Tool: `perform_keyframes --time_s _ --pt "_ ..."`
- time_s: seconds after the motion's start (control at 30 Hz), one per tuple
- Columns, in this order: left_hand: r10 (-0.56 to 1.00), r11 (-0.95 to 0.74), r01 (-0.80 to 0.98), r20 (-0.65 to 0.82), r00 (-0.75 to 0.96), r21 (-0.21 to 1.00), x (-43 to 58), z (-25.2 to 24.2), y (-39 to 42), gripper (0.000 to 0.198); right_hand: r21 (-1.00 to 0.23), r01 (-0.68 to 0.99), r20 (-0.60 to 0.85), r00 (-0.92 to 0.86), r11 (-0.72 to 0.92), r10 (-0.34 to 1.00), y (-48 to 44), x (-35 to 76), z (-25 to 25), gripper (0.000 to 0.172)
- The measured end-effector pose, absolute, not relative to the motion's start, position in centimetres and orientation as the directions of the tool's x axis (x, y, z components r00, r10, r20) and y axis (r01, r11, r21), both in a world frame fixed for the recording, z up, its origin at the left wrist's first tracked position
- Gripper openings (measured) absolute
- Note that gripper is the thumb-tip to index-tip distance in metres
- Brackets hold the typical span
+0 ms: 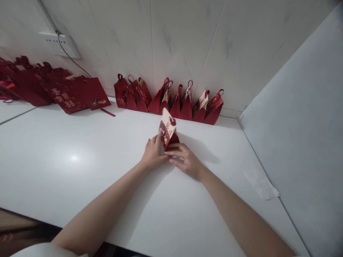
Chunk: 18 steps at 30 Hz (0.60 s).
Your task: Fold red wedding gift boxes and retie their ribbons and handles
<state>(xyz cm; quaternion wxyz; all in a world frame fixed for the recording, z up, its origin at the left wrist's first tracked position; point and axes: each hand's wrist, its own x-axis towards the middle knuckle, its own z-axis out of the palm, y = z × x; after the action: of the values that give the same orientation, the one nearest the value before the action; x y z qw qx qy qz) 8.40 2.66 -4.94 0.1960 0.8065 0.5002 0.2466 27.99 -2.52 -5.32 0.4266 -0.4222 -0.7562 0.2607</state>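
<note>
A small red and cream gift box (168, 134) with a peaked top and a dark red ribbon loop stands between my hands, over the white table. My left hand (154, 152) is closed on its left side, with the fingers along the printed panel. From the right, my right hand (186, 161) holds the box's lower part, its fingers fairly straight against the red base. My fingers partly hide the bottom of the box, so I cannot tell whether it rests on the table.
Several red gift boxes (182, 103) with ribbon loops line the wall behind. Red bags or boxes (64, 89) crowd the left, with a loose red strip (108, 112) nearby. A power socket (60, 44) hangs above. A white scrap (264, 185) lies beside the right partition (302, 107).
</note>
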Motion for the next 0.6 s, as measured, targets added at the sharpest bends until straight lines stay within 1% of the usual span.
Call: perform_keyframes --time_s 0.07,0.1,0.13,0.17,0.2,0.27,0.3,0.33,0.4,0.47,0.53,0.6 --pt "0.882 -0.462 0.714 0.184 0.434 0.526 8.3 -4.9 2.6 0.100 -0.700 0.434 0.429 -0.378 0.566 0.820 -2.9 27.5 -5.1 0.028" --pt "0.872 -0.478 0.712 0.182 0.454 0.515 8.2 -4.8 2.6 0.092 -0.685 0.434 0.443 -0.391 0.586 0.807 -3.0 27.4 -5.1 0.027" --pt "0.866 -0.488 0.707 0.185 0.464 0.512 8.2 -4.8 2.5 0.087 -0.673 0.437 0.474 -0.363 0.596 0.802 -3.1 27.3 -5.1 0.023" --pt "0.865 -0.491 0.702 0.193 0.463 0.515 8.2 -4.8 2.5 0.083 -0.668 0.447 0.521 -0.290 0.595 0.803 -3.0 27.2 -5.2 0.018" --pt "0.868 -0.486 0.699 0.201 0.454 0.524 8.2 -4.8 2.5 0.081 -0.672 0.462 0.568 -0.180 0.579 0.803 -2.8 27.3 -5.4 0.014" --pt "0.873 -0.479 0.686 0.213 0.439 0.548 8.2 -4.8 2.4 0.077 -0.704 0.479 0.617 0.048 0.524 0.786 -2.4 27.5 -5.8 0.010" --pt "0.871 -0.480 0.675 0.216 0.441 0.560 8.3 -4.7 2.4 0.075 -0.726 0.472 0.613 0.115 0.500 0.782 -2.2 27.6 -6.0 0.014" --pt "0.868 -0.485 0.663 0.220 0.446 0.570 8.3 -4.7 2.3 0.074 -0.747 0.454 0.595 0.130 0.485 0.793 -2.0 27.7 -6.1 0.021" --pt "0.859 -0.499 0.641 0.230 0.458 0.583 8.3 -4.5 2.2 0.075 -0.785 0.396 0.531 0.034 0.476 0.847 -1.8 27.9 -6.3 0.037" --pt "0.867 -0.482 0.626 0.228 0.444 0.613 8.3 -4.3 2.2 0.072 -0.820 0.333 0.456 -0.110 0.465 0.883 -1.9 28.0 -6.2 0.045" --pt "0.901 -0.410 0.599 0.203 0.385 0.688 8.2 -4.1 2.3 0.069 -0.845 0.279 0.406 -0.220 0.456 0.887 -2.2 28.0 -6.0 0.042" --pt "0.938 -0.316 0.552 0.166 0.305 0.771 8.1 -4.0 2.5 0.069 -0.858 0.245 0.381 -0.287 0.451 0.879 -2.4 28.0 -5.7 0.037"
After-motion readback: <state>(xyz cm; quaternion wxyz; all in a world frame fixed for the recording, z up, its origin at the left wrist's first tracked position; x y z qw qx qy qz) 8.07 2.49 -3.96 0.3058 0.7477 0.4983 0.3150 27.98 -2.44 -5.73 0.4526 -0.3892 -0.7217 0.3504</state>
